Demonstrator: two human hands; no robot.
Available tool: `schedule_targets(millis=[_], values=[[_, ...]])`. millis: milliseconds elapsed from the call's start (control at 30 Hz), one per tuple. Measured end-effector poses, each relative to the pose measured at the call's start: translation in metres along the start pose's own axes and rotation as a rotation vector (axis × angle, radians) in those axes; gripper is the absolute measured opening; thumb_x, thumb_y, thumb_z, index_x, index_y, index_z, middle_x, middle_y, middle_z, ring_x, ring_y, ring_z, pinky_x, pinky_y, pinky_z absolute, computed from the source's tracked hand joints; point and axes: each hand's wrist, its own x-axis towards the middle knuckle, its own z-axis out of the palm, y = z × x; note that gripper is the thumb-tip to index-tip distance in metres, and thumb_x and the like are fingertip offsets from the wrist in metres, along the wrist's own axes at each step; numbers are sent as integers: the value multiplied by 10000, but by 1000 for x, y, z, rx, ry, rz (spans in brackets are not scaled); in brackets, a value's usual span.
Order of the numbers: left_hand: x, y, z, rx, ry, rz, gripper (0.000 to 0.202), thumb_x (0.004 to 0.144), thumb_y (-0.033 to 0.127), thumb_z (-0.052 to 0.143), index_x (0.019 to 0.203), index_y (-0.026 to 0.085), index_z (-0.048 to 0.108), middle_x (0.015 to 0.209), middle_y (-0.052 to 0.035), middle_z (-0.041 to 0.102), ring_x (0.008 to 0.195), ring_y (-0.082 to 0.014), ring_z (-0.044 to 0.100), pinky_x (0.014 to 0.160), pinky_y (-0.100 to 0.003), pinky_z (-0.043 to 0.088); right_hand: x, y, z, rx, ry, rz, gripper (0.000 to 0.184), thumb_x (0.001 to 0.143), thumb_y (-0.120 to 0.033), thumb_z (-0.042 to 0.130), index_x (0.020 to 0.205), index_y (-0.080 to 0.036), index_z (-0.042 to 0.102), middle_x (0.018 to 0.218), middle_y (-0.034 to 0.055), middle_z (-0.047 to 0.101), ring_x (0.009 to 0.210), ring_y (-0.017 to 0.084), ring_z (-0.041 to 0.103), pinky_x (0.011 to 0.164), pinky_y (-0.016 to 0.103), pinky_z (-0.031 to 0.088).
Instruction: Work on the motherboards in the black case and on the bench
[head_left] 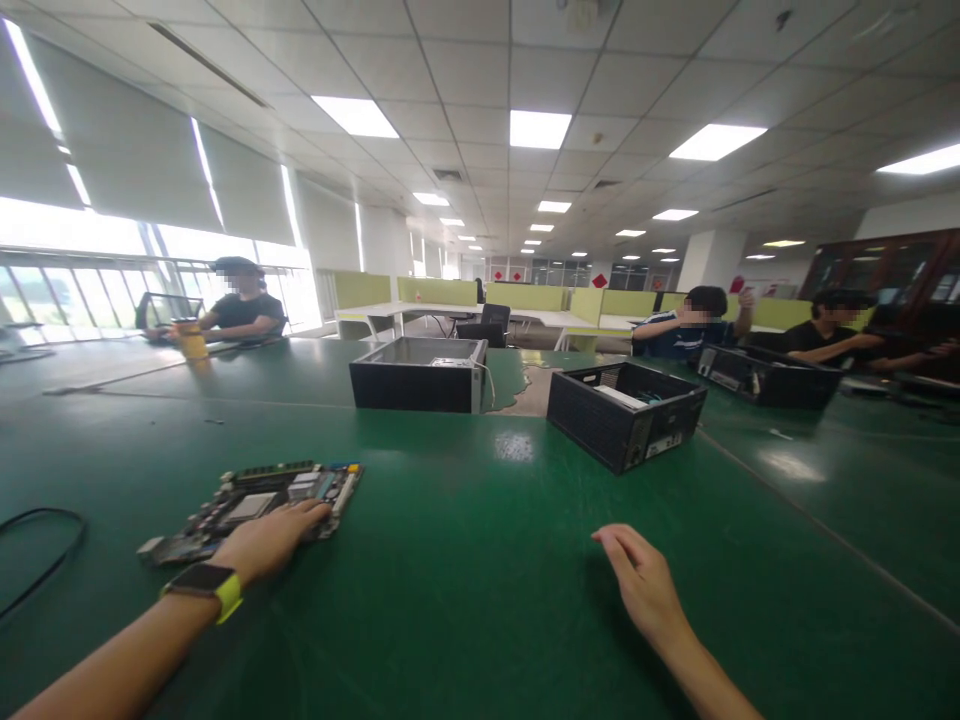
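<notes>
Motherboard under my left fingers, right fingers apart

The motherboard lies toward the table's near edge, left of centre and slightly askew. It is crowded: a silvery square near its middle, dark green memory sticks along its far side, a blue-and-yellow spot at its far right corner, pale slots down its right side. My left fingers rest over its right part; whether they grip it I can't tell. A dark watch on a lime strap circles that wrist. My right fingers are curled loosely together over the table, well apart from the board.

The table is glossy green. Left to right it carries a black cable, a yellow-orange container toward the far edge, then a left case, a middle case and a right case, all black. Around it: a capped person before grey blinds, a black chair, lime partitions, and seated people at right.

Between the left and middle cases the green covering breaks off raggedly over a brown patch. Further right, a long seam slants toward the near right corner. The green stretch between my hands, out to the cases, gives me the widest room.
</notes>
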Motion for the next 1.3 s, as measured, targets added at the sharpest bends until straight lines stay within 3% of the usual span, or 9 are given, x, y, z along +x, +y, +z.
schedule_targets(millis=[100, 200, 300, 433, 600, 800, 1067, 1200, 1300], values=[[-7, -3, 3, 53, 5, -54, 578, 738, 120, 375, 1286, 180, 548, 1374, -136, 513, 1251, -309, 484, 1004, -474, 398, 2, 5, 0, 0, 39, 27, 366, 903, -493, 431, 948, -207, 655, 997, 78, 661, 951, 222, 609, 813, 329, 490], [-19, 19, 7, 134, 73, -62, 574, 720, 151, 416, 1275, 192, 556, 1413, -121, 473, 1346, -331, 355, 1102, -547, 224, 25, 18, -8, -91, 169, 16, 404, 881, -518, 434, 1053, -200, 615, 1097, 97, 624, 964, 228, 601, 775, 341, 510], [-35, 54, 9, 100, 89, 6, 554, 745, 174, 423, 1278, 260, 547, 1447, -59, 439, 1382, -286, 299, 1138, -532, 137, 79, 31, -33, -385, 259, -31, 477, 849, -523, 431, 1158, -183, 557, 1217, 119, 562, 1029, 241, 574, 809, 367, 507], [-56, 98, 12, -12, 105, 74, 518, 734, 155, 451, 1203, 328, 588, 1445, -2, 444, 1390, -262, 285, 1141, -522, 160, 165, 40, -76, -531, 260, 19, 489, 850, -480, 426, 1200, -160, 548, 1240, 154, 561, 1174, 289, 487, 1012, 439, 362], [-69, 117, 12, -119, 123, 149, 441, 745, 158, 479, 1118, 350, 617, 1406, 19, 484, 1372, -270, 311, 1135, -523, 203, 223, 52, -97, -672, 95, 132, 622, 756, -600, 550, 1176, -143, 588, 1162, 193, 606, 1113, 358, 533, 921, 481, 409], [-68, 115, 13, -138, 151, 128, 322, 801, 200, 464, 1025, 336, 650, 1306, 19, 568, 1319, -256, 386, 1109, -485, 287, 233, 66, -95, -777, -5, 120, 581, 718, -582, 606, 1148, -190, 605, 1271, 175, 547, 1162, 419, 471, 912, 566, 372], [-63, 132, 23, -280, 145, 247, 248, 810, 230, 496, 979, 310, 658, 1239, 7, 604, 1260, -253, 453, 1076, -438, 368, 236, 69, -100, -738, -56, 55, 458, 735, -325, 591, 1143, -118, 583, 1207, 137, 581, 1072, 246, 569, 895, 297, 414], [-56, 153, 24, -376, 187, 339, 218, 818, 204, 496, 943, 279, 657, 1149, -15, 640, 1199, -239, 503, 1055, -444, 384, 231, 59, -97, -707, 2, 72, 401, 741, -333, 540, 1077, -124, 605, 1155, 131, 602, 1034, 253, 580, 859, 308, 423], [-44, 184, 15, -456, 221, 425, 196, 827, 192, 504, 933, 258, 654, 1104, -29, 646, 1157, -223, 519, 1043, -435, 382, 212, 46, -91, -670, 63, 60, 351, 755, -345, 496, 1017, -143, 611, 1120, 114, 600, 998, 241, 581, 837, 309, 426]])
